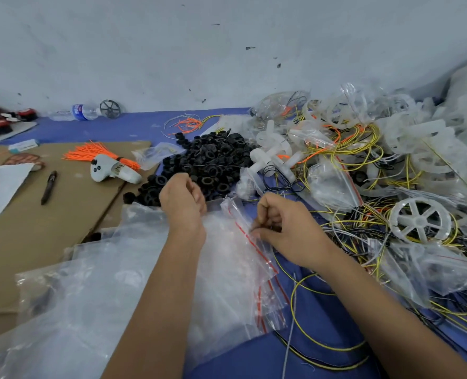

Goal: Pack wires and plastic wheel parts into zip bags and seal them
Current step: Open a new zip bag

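Your right hand point(287, 231) pinches the red-striped mouth of a clear zip bag point(250, 236), fingers curled tight at the seal line, and the bag lies slanted across the blue counter point(134, 127) between your two forearms. Your left hand point(183, 198) hovers just above the bag's far corner with its fingers curled in; you cannot tell from here whether it grips the plastic or anything else. Under both arms spreads a loose stack of more clear bags point(90, 291), reaching over a sheet of cardboard point(49, 242). Just beyond your left hand sits a heap of black rings point(207, 160). To your right, a tangle of yellow, black and orange wires point(358, 149) mixes with filled bags and white plastic parts, among them a spoked white wheel point(421, 221). On the cardboard lie a bundle of orange ties point(98, 154), a white controller point(112, 170) and a pen point(48, 187).
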